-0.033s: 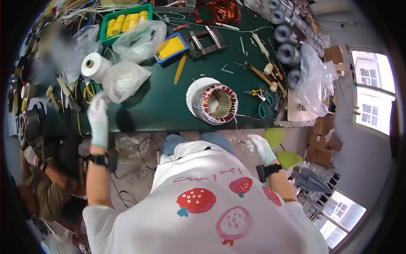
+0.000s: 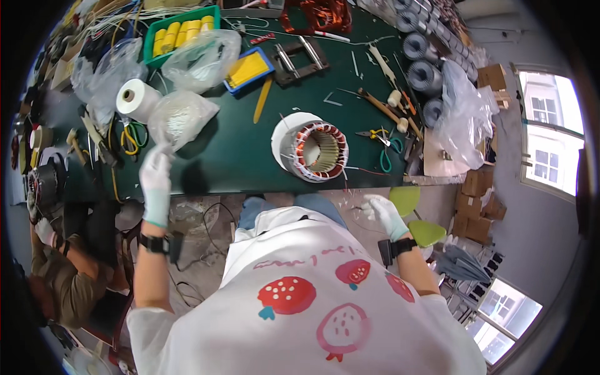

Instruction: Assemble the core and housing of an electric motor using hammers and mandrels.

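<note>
My left hand (image 2: 156, 178), in a white glove, reaches over the table's near left edge. Its fingers stretch forward to the near edge of a clear plastic bag (image 2: 181, 119) with white thin pieces inside; whether they touch it is hard to make out. Beyond the bag lies a white thread spool (image 2: 138, 100). My right hand (image 2: 379, 211), also gloved, hangs off the table's front edge, fingers loosely bent and apart, with nothing seen in it. Nearest to it on the table is a motor stator (image 2: 319, 152) with copper windings and white lacing, overlapping a white round disc (image 2: 282, 145).
Scissors (image 2: 389, 156) and yellow-handled pliers (image 2: 377, 134) lie right of the stator, near mallets (image 2: 400, 122). A green bin (image 2: 152, 40) of yellow rolls, a blue tray (image 2: 270, 67) and a metal fixture (image 2: 300, 62) stand farther back. Another person (image 2: 75, 262) works at far left.
My left hand has moved right and come closer to the bag's near edge. A blurred dark shape at the far left is gone. The right hand stays nearly in place.
</note>
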